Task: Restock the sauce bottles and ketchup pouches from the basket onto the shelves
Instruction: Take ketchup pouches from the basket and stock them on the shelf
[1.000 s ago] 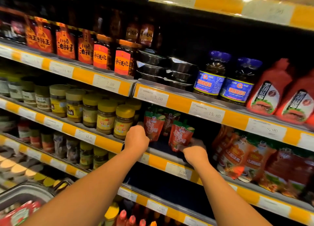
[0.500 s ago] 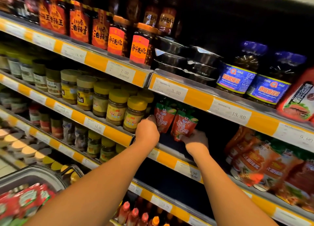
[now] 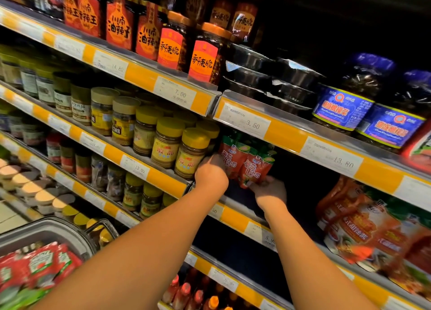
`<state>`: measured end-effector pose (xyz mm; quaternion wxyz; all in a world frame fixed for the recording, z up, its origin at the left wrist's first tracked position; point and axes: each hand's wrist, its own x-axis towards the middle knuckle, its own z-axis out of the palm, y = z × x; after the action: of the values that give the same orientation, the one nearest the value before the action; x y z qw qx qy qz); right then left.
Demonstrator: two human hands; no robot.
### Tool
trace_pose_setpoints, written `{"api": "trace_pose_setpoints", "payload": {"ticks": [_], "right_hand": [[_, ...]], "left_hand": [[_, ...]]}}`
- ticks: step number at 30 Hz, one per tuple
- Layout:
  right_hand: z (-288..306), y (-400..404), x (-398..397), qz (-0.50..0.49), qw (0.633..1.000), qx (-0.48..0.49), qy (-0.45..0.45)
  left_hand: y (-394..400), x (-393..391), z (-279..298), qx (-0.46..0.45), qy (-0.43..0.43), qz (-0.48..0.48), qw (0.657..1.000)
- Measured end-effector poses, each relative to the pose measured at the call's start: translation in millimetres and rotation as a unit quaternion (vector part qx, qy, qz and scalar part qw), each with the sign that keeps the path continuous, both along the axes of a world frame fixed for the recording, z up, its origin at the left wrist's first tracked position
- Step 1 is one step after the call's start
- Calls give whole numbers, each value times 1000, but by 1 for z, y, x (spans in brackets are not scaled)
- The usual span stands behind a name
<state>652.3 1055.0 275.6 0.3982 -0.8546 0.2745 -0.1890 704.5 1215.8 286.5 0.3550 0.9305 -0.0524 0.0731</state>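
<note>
Fingers of your left hand (image 3: pixel 211 173) curl round the left red pouch (image 3: pixel 229 157); your right hand (image 3: pixel 270 192) pinches the bottom edge of the right pouch (image 3: pixel 255 168). Both pouches stand upright, touching, on the shelf (image 3: pixel 235 218) just right of the yellow-capped jars (image 3: pixel 190 153), under the 3.50 tag (image 3: pixel 253 124). Basket (image 3: pixel 50 231) sits lower left, more red pouches (image 3: pixel 35 267) inside. Bottles (image 3: pixel 186 293) stand on the shelf below your arms.

The shelf (image 3: pixel 235 218) with orange price strips carried red ketchup pouches (image 3: pixel 247 163) standing upright, just beside yellow-lidded jars (image 3: pixel 166 142) on the adjoining shelf section.
</note>
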Motion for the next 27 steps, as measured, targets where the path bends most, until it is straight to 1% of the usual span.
{"api": "trace_pose_setpoints", "payload": {"ticks": [6,12,17,22,27], "right_hand": [[-3,1,0,-7,1000,13,-7],[0,3,-5,11,1000,10,0],[1,4,-6,20,1000,17,3],[7,2,-11,38,998,48,2],[15,-1,-23,37,998,48,8]], "left_hand": [[-1,-2,0,3,8,7,1000],[1,-7,-1,15,-3,4,1000],[3,-8,3,29,5,-5,1000],[6,-14,10,41,12,-17,999],[13,-33,9,5,-6,-40,999]]}}
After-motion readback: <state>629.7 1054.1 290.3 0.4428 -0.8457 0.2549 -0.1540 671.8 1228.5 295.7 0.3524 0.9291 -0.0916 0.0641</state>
